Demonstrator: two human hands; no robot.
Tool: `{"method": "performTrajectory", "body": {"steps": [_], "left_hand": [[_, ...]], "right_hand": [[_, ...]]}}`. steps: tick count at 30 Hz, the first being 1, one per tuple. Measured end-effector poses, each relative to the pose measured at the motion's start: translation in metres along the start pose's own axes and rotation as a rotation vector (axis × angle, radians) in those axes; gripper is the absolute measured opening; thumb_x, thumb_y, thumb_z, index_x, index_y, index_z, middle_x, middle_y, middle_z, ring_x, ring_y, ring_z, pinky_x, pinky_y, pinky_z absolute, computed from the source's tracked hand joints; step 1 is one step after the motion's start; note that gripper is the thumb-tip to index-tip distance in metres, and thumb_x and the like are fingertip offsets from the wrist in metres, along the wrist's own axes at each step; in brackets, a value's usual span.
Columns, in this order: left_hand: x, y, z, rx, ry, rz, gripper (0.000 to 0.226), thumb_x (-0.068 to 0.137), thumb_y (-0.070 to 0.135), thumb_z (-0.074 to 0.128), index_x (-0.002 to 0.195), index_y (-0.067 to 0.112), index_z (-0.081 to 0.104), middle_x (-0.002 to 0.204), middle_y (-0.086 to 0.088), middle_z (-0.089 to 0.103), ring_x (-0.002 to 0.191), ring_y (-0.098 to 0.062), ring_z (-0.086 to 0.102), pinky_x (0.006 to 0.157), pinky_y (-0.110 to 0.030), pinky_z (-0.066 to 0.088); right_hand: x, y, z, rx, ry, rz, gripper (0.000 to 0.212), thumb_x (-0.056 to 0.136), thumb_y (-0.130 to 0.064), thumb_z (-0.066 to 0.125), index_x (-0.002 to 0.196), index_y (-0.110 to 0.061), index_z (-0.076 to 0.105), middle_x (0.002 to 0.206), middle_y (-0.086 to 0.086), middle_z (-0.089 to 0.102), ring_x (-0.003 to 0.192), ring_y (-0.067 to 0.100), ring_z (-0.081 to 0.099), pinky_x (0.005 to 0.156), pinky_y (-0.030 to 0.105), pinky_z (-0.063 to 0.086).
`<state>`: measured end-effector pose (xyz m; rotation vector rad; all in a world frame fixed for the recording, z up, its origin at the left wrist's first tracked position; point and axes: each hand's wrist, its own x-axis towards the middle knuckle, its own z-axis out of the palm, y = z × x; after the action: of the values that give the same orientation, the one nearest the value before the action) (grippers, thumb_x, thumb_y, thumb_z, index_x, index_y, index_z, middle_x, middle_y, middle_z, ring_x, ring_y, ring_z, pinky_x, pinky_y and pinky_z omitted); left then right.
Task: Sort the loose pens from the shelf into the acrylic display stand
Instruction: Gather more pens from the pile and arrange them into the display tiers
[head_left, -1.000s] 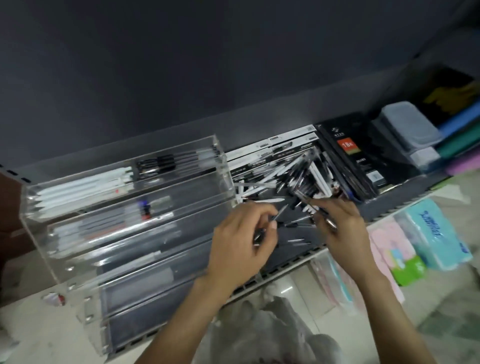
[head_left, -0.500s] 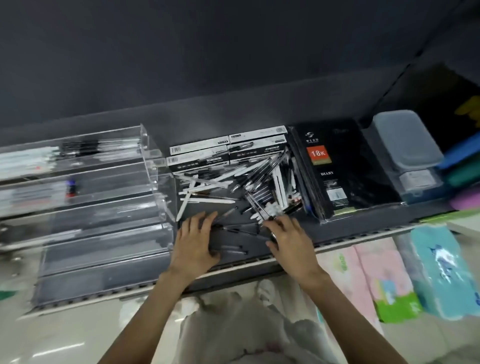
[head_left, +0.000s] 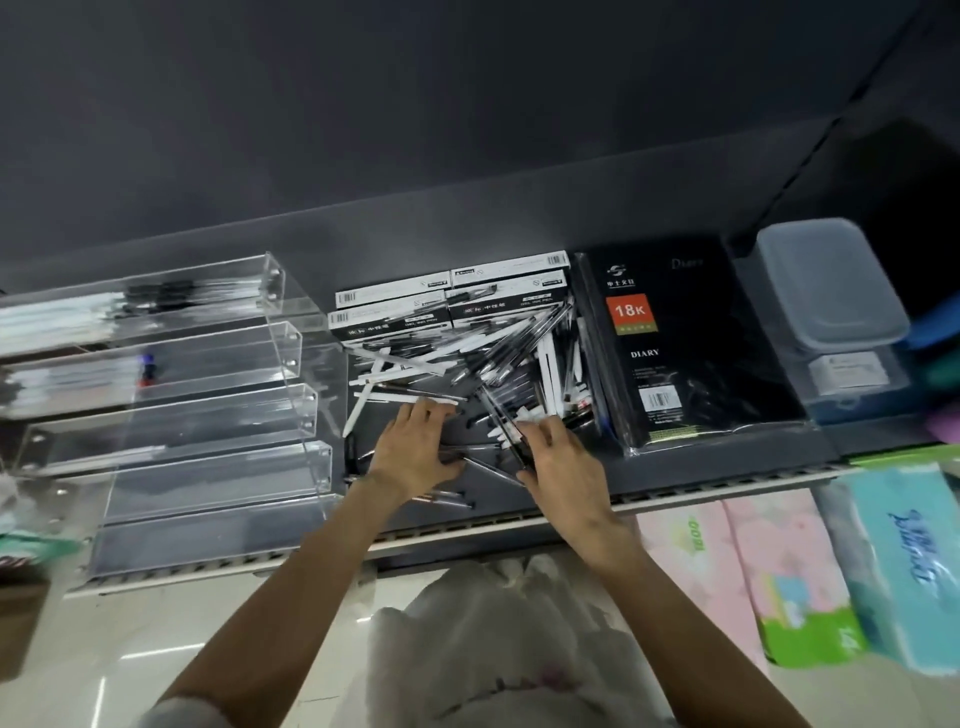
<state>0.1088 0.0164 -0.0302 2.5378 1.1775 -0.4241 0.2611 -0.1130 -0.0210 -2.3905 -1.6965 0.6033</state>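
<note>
**Acrylic stand to the left, both hands down in the pen pile**

Acrylic tiers rise in steps at the left of the dark shelf (head_left: 727, 467): the acrylic display stand (head_left: 291, 364) has five long trays. Its farthest tray holds white and black pens, the next one a few pens with blue and red spots, and the nearer trays look mostly bare, though blur hides detail.

Just right of the stand lies the heap of loose pens (head_left: 493, 364), black, clear and white, crossing one another at all angles. Beyond the heap, against the back wall, sit four pen boxes (head_left: 452, 301).

The left hand (head_left: 415, 452) lies palm down on the near edge of the heap, fingers spread and nearly straight, pressing on pens. The right hand (head_left: 566, 467) is just beside it, its fingers bent over a dark pen (head_left: 501, 421) that slants away to the far left; whether they actually clamp it I cannot tell.

Right of the heap lies a black diary (head_left: 691, 353) in plastic wrap, then a grey lidded box (head_left: 826, 286). Below the shelf edge, to the right, are tissue packs (head_left: 904, 561).
</note>
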Motion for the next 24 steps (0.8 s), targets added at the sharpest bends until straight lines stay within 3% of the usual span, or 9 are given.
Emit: {"method": "performTrajectory", "body": {"steps": [7, 11, 16, 18, 21, 24], "left_hand": [[0.019, 0.012, -0.01, 0.133, -0.013, 0.184, 0.081, 0.081, 0.043, 0.065, 0.146, 0.018, 0.023, 0.14, -0.004, 0.034, 0.132, -0.022, 0.028, 0.108, -0.037, 0.032], [0.022, 0.011, -0.011, 0.07, 0.093, 0.266, 0.083, 0.077, 0.033, 0.071, 0.143, 0.017, 0.024, 0.133, -0.003, 0.038, 0.125, -0.021, 0.037, 0.107, -0.033, 0.036], [0.025, 0.002, -0.009, 0.043, 0.135, 0.327, 0.096, 0.073, 0.034, 0.074, 0.147, 0.026, 0.013, 0.135, -0.009, 0.028, 0.119, -0.023, 0.039, 0.098, -0.032, 0.045], [0.028, 0.0, -0.011, 0.073, 0.109, 0.339, 0.089, 0.074, 0.038, 0.072, 0.145, 0.027, 0.018, 0.137, -0.009, 0.024, 0.122, -0.024, 0.035, 0.096, -0.031, 0.046], [0.032, -0.002, -0.015, 0.103, 0.097, 0.34, 0.07, 0.075, 0.044, 0.068, 0.133, 0.02, 0.037, 0.14, -0.009, 0.021, 0.126, -0.025, 0.031, 0.098, -0.033, 0.044], [0.034, -0.011, -0.011, 0.148, 0.11, 0.36, 0.057, 0.081, 0.05, 0.059, 0.125, 0.016, 0.046, 0.136, -0.007, 0.031, 0.125, -0.023, 0.032, 0.106, -0.036, 0.036]], "right_hand": [[-0.002, 0.004, -0.002, 0.015, 0.057, 0.083, 0.048, 0.091, -0.032, 0.058, 0.134, -0.02, 0.041, 0.133, 0.002, 0.04, 0.107, 0.017, 0.058, 0.082, 0.026, 0.052], [0.006, 0.002, 0.001, -0.005, 0.088, 0.071, 0.047, 0.092, -0.027, 0.056, 0.136, -0.023, 0.041, 0.131, 0.001, 0.044, 0.108, 0.018, 0.056, 0.081, 0.028, 0.054], [0.017, -0.009, 0.008, -0.05, 0.124, 0.036, 0.055, 0.077, -0.014, 0.069, 0.129, -0.024, 0.053, 0.111, 0.007, 0.056, 0.099, 0.023, 0.06, 0.072, 0.03, 0.057], [0.021, -0.014, 0.012, -0.107, 0.135, 0.018, 0.063, 0.064, -0.014, 0.078, 0.123, -0.024, 0.06, 0.098, 0.007, 0.06, 0.091, 0.025, 0.061, 0.07, 0.033, 0.057], [0.027, -0.021, 0.014, -0.149, 0.097, 0.025, 0.06, 0.065, -0.015, 0.076, 0.123, -0.019, 0.059, 0.101, 0.011, 0.061, 0.096, 0.032, 0.058, 0.08, 0.04, 0.052], [0.032, -0.027, 0.014, -0.221, 0.101, 0.077, 0.056, 0.053, -0.013, 0.082, 0.106, -0.016, 0.063, 0.089, 0.013, 0.061, 0.082, 0.032, 0.061, 0.066, 0.038, 0.054]]}}
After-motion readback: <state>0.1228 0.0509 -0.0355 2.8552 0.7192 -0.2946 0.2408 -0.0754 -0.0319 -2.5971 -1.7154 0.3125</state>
